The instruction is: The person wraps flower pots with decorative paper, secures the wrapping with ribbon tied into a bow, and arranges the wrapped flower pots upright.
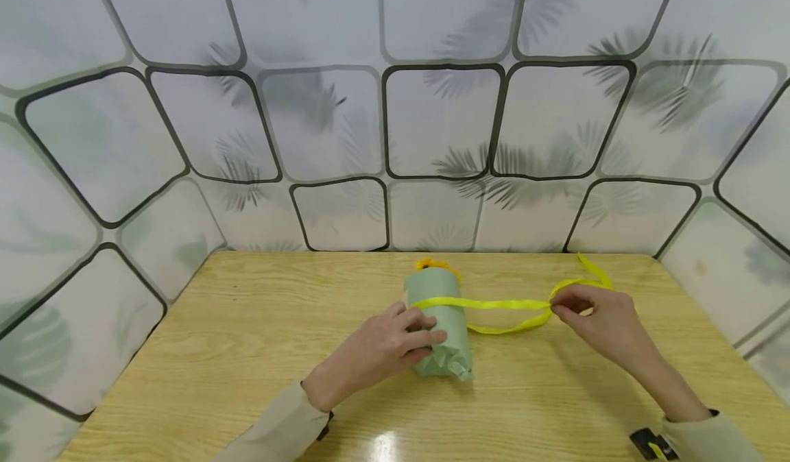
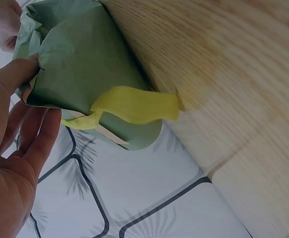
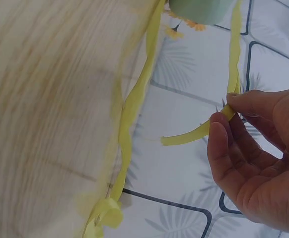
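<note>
A small bouquet wrapped in pale green paper (image 1: 453, 345) lies on the table, its crumpled end toward me. Orange-yellow flowers (image 1: 432, 264) peep out past its far end. My left hand (image 1: 384, 344) holds the wrap from the left side; thumb and fingers grip it on either side in the left wrist view. A yellow ribbon (image 1: 494, 304) crosses over the wrap, and one short end (image 2: 144, 105) sticks out on the left. To the right, my right hand (image 1: 607, 321) pinches the ribbon between thumb and fingertips. Another ribbon length (image 3: 134, 104) trails along the table.
The light wood table (image 1: 259, 338) reaches back to a wall covering (image 1: 441, 123) with dark rounded squares and leaf prints. A loose curl of ribbon (image 1: 595, 270) lies beyond the right hand. A dark strap (image 1: 651, 443) shows at the right sleeve.
</note>
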`<state>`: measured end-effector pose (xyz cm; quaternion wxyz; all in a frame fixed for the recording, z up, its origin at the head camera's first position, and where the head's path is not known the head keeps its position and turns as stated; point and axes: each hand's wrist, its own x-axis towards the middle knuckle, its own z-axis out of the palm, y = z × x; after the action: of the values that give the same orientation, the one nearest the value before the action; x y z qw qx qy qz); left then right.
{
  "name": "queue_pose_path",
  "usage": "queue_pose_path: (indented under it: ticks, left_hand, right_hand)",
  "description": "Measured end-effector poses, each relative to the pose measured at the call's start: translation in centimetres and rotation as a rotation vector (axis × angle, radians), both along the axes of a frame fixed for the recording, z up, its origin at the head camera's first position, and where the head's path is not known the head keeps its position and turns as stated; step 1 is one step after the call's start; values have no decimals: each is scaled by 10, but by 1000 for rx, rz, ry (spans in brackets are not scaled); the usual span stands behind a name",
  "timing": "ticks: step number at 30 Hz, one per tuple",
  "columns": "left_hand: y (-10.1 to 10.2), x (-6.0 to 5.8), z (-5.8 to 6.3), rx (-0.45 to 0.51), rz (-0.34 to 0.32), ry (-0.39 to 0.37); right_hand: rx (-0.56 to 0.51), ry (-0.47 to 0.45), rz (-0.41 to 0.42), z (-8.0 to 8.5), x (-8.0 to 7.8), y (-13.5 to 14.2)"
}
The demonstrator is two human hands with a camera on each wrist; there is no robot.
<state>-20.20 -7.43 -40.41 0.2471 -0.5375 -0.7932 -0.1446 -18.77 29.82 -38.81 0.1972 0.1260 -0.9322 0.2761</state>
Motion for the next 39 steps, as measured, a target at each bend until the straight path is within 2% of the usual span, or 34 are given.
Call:
queue_pose_path:
  ticks: [5, 12, 24, 39]
  left_hand:
    - [-1, 1, 0, -5, 2, -3]
    - [-1, 2, 0, -10, 10, -15]
    - [-1, 0, 0, -6, -3, -1]
    - [-1, -1, -1, -10, -1, -8]
  right_hand:
    - [38, 12, -17, -4, 0, 9]
    - [57, -60, -52, -4, 4, 19]
    - [83, -82, -84, -6, 3, 31]
    - [71, -116, -145, -12, 2, 53]
